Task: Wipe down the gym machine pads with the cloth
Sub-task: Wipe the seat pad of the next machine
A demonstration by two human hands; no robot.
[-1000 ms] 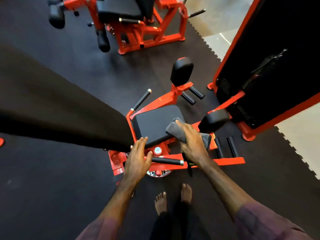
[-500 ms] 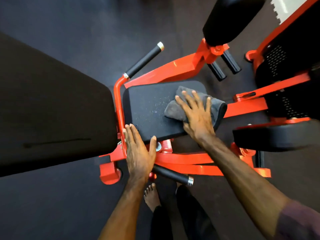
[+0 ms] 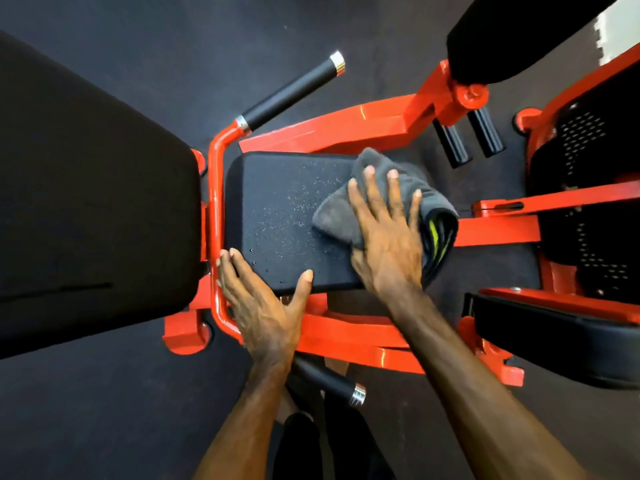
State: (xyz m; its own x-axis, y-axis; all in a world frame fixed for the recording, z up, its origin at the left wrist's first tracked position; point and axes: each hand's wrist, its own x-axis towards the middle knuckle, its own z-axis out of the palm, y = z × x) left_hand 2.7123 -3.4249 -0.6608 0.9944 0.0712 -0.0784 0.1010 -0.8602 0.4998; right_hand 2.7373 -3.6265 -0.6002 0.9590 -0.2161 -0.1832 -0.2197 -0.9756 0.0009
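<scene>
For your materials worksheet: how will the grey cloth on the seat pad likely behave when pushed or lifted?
The cloth is folded and bunched under the right hand, so probably floppy and light. Droplets on the seat pad suggest it may drag slightly.

Cloth (image 3: 377,188) on seat pad (image 3: 280,220)

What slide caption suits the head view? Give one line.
Right hand presses a grey cloth on the droplet-speckled seat pad; left hand braces its edge.

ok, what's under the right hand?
The right hand lies flat, fingers straight, on the grey cloth, which rests on the black seat pad. Droplets speckle the bare pad; whether the pad beneath the cloth is wet is hidden.
</scene>
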